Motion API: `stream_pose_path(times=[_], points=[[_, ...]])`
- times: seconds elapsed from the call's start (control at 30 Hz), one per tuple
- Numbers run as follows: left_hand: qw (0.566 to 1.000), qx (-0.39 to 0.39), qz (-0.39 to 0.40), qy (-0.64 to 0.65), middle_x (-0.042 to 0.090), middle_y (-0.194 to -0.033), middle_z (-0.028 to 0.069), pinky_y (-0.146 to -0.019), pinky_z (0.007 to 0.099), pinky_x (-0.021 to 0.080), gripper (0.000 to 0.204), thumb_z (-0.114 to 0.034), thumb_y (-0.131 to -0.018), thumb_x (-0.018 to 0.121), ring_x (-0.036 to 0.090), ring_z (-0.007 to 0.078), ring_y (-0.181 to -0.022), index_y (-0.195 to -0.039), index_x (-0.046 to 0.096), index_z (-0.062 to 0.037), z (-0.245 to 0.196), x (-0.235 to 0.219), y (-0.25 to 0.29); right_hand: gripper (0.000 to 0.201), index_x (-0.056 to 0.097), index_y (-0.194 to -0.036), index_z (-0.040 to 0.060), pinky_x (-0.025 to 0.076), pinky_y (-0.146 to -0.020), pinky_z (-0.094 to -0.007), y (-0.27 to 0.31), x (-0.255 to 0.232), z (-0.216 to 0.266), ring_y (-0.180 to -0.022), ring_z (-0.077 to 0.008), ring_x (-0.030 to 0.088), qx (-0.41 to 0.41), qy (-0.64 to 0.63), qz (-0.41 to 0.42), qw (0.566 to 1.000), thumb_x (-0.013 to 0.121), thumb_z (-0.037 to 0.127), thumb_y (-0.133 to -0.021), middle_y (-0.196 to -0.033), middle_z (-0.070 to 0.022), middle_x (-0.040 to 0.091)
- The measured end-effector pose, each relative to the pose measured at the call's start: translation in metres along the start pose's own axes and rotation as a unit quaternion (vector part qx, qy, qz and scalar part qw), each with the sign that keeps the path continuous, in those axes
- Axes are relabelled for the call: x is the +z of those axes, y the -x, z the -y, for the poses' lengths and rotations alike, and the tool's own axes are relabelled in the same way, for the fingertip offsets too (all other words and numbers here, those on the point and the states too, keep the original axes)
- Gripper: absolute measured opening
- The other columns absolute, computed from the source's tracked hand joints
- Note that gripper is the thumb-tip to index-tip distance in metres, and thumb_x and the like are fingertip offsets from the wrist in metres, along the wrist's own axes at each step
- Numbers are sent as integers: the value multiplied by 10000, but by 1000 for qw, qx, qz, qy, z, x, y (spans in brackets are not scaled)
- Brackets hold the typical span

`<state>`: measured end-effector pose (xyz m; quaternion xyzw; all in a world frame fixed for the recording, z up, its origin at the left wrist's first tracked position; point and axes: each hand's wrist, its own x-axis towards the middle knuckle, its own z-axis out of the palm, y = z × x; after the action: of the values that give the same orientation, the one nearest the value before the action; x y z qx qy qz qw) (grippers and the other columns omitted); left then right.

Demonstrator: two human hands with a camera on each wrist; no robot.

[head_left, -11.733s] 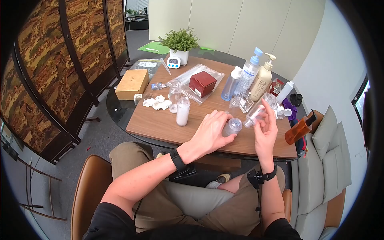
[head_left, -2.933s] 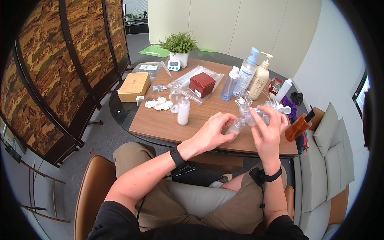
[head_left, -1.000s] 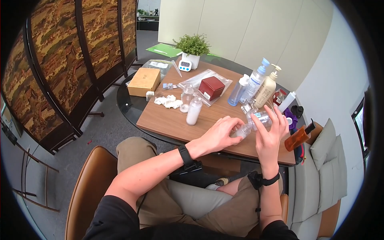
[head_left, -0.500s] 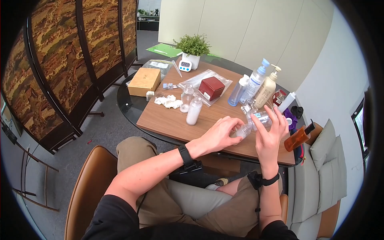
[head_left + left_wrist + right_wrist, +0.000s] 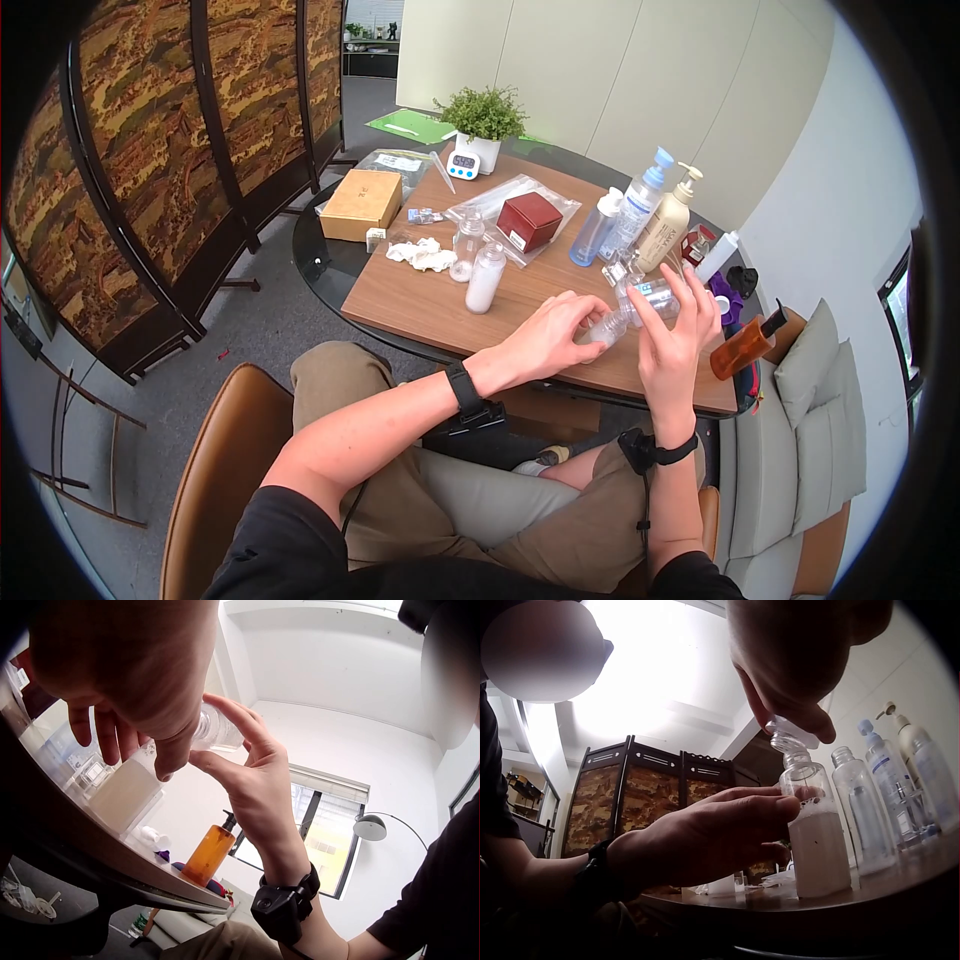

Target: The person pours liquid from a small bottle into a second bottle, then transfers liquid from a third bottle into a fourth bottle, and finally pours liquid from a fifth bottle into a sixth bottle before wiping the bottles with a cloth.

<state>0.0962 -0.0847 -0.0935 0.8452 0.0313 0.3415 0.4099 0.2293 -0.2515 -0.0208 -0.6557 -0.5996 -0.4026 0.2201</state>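
My left hand (image 5: 548,335) grips a clear plastic bottle (image 5: 821,851) that stands upright on the table, with cloudy whitish liquid and some bubbles near its top. Thumb and fingers lie on either side of it. My right hand (image 5: 680,345) pinches a second clear bottle (image 5: 655,300), tipped on its side with its neck sloping down. In the right wrist view its mouth sits right at the mouth of the upright bottle. The right fingers hide much of the tipped bottle there. Another clear bottle (image 5: 862,817), uncapped, stands beside the upright one.
A milky-filled bottle (image 5: 484,285) and a clear bottle (image 5: 467,248) stand left of my hands near crumpled tissue (image 5: 421,254). Pump bottles (image 5: 662,222) stand behind. A dark red box (image 5: 530,220) lies on a plastic bag. An amber pump bottle (image 5: 742,350) is at the right edge.
Since the oldest frame, the tipped bottle has come over the upright bottle's mouth and leans further over. The head view has shifted slightly. Over the last second both hands stay still.
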Motion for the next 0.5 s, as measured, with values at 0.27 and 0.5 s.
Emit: stream_pose_path(times=[0.27, 0.5], points=[[1000, 3, 0, 2, 710, -1136, 155, -1048, 453, 548, 481, -237, -933, 859, 680, 316, -1128, -1333, 686, -32, 0, 0, 0, 528, 820, -1324, 234, 265, -1294, -581, -1, 0, 1, -1540, -357, 478, 3, -6, -3, 1000, 745, -35, -877, -1581, -112, 616], [1000, 1, 2, 1, 711, -1134, 153, -1049, 451, 548, 483, -244, -933, 859, 682, 313, -1125, -1328, 687, -27, 1, 0, 0, 550, 822, -1331, 234, 267, -1287, -578, 0, 0, 1, -1543, -366, 469, 10, -12, -2, 1000, 752, -44, -862, -1586, -123, 602]])
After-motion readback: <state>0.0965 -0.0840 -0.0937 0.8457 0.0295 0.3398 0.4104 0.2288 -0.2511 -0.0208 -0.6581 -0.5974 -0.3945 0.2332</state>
